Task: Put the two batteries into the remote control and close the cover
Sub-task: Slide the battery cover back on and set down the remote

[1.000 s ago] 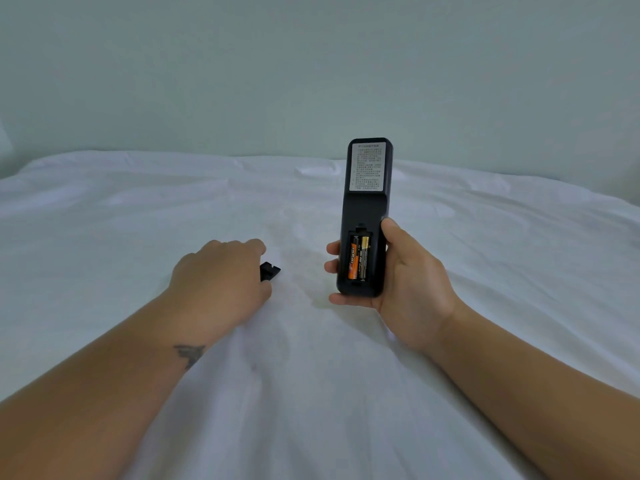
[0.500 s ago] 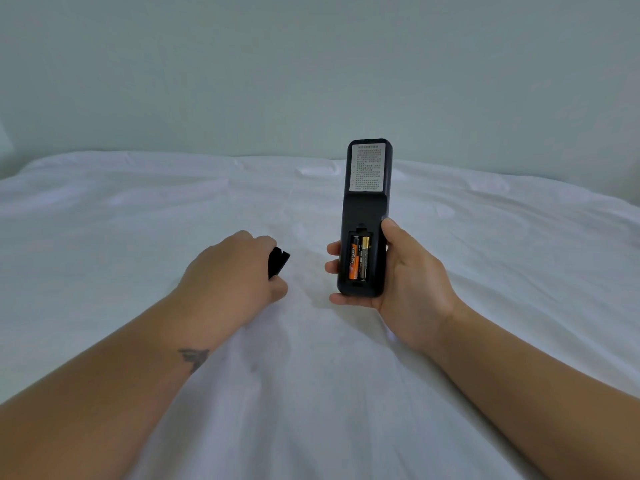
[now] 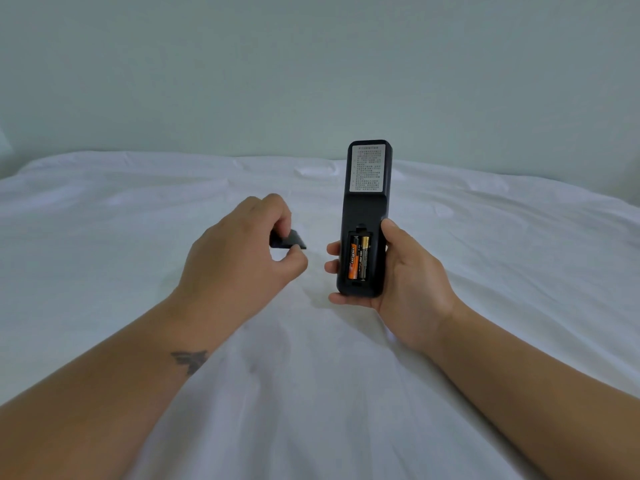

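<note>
Our right hand grasps the remote upright, both batteries seated in its open bay, while our left hand pinches the cover above the bed.

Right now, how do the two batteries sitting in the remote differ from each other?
The left battery has a bright orange wrap with pale lettering; the right battery is mostly black with a gold band at its top end. The left battery lies against the compartment's left wall, next to the fingertips; the right battery lies on the thumb side. Both look the same size, lie side by side lengthwise in the open compartment of the remote control, uncovered.
</note>
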`<state>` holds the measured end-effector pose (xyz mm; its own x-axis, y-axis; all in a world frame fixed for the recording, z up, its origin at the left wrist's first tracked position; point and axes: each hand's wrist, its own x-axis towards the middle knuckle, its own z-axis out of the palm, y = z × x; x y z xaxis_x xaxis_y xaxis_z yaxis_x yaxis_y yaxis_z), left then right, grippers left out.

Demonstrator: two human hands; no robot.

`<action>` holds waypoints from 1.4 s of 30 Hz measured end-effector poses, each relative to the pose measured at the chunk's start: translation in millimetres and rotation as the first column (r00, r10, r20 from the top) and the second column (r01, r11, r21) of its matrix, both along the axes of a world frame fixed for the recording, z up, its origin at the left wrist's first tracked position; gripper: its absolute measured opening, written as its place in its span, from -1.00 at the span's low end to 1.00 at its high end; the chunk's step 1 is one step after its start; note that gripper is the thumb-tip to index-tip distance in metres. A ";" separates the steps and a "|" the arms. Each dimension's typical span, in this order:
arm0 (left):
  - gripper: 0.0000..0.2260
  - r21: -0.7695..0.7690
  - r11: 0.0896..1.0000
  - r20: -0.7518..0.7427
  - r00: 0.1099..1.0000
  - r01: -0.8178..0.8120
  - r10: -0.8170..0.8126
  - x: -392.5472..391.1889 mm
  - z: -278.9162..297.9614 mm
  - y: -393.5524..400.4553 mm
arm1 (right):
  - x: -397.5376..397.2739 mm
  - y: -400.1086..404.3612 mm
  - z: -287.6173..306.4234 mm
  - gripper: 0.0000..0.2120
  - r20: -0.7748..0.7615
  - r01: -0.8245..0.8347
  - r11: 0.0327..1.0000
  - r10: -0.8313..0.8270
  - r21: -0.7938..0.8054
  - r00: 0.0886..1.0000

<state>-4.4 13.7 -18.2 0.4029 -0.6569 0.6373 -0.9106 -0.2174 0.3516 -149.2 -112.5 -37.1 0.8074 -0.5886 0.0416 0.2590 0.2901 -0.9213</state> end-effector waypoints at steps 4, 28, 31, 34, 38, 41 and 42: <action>-0.90 -0.034 0.999 -0.023 1.000 -0.009 0.008 -3.3 -0.1 -0.9 | 0.9 0.0 0.1 -0.56 0.002 -0.002 1.000 0.002 -0.002 1.000; -0.71 -0.142 0.966 -0.383 0.888 0.217 -0.255 -5.2 -1.7 -6.5 | 1.2 -0.5 -2.3 -0.56 0.024 -0.119 0.993 0.119 0.012 0.993; -0.72 -0.215 0.949 -0.412 0.860 0.231 -0.302 -7.5 2.5 -5.2 | 1.6 -0.1 -1.8 -0.55 0.027 -0.124 0.992 0.123 0.037 0.992; -0.73 -0.310 0.910 -0.460 0.794 0.276 -0.397 -9.3 5.6 -3.0 | 1.6 0.7 -1.2 -0.54 0.017 -0.148 0.987 0.147 0.069 0.989; -0.70 -0.362 0.872 -0.476 0.740 0.328 -0.476 -15.9 7.2 -3.6 | 1.1 1.3 -0.6 -0.52 -0.006 -0.216 0.973 0.217 0.084 0.976; -0.69 -0.363 0.867 -0.476 0.732 0.341 -0.487 -23.3 7.6 -4.6 | 1.2 3.0 -0.7 -0.53 -0.032 -0.273 0.958 0.276 0.087 0.961; -0.69 -0.357 0.867 -0.467 0.737 0.349 -0.489 -25.3 7.9 -4.4 | 1.4 3.9 -0.8 -0.53 -0.029 -0.294 0.951 0.298 0.093 0.954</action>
